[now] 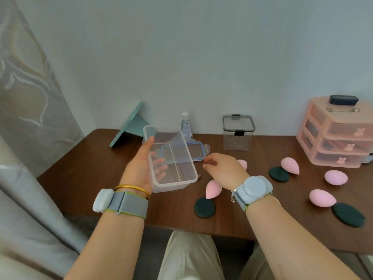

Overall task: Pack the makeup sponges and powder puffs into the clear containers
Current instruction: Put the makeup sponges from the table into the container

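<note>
My left hand (141, 168) holds a clear divided container (171, 158) tilted above the brown table (90, 178); the container has nothing in it. Its blue-rimmed lid (196, 151) lies flat behind it. My right hand (224, 168) hovers just right of the container, fingers loosely curled, holding nothing. Several pink teardrop sponges lie on the table, one (213, 188) below my right hand, others at the right (290, 165) (336, 177) (322, 197). Three dark green round puffs (204, 207) (279, 174) (348, 214) lie among them. A taller clear container (238, 133) with a latched lid stands at the back.
A pink drawer unit (335, 138) with a black case on top stands at the back right. A small sanitiser bottle (186, 126) and a teal stand (131, 126) sit against the wall. A curtain hangs at the left. The table's front edge runs above my knees.
</note>
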Demonstrator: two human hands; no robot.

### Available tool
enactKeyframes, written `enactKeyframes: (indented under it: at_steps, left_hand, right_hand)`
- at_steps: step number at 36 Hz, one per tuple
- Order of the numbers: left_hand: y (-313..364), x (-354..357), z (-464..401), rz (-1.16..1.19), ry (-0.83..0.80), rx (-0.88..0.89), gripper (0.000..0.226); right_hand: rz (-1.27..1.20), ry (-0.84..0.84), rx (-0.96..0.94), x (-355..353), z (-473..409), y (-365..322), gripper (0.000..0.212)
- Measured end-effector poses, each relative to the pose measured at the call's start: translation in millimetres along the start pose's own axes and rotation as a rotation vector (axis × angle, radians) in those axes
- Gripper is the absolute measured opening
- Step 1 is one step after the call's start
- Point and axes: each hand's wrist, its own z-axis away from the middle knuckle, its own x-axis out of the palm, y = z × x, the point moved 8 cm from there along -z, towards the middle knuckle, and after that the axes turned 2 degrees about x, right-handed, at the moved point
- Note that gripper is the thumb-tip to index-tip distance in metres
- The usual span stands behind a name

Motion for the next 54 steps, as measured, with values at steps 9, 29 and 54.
enactKeyframes:
  at_steps: [9,29,54]
  left_hand:
    - [-11,-22,4,-0.057,0.056,0.045,0.075]
    - [-10,-15,22,-0.195,0.042,0.221,0.026]
    - [-32,3,32,-0.070,-0.042,-0.009,0.035]
  right_hand:
    - [0.110,-0.015,0.083,12,29,12,0.047]
    - [-0.091,0.174,0.204,13,46,20,0.056]
    - [0.238,0.248,-0.302,17,64,-59,0.041]
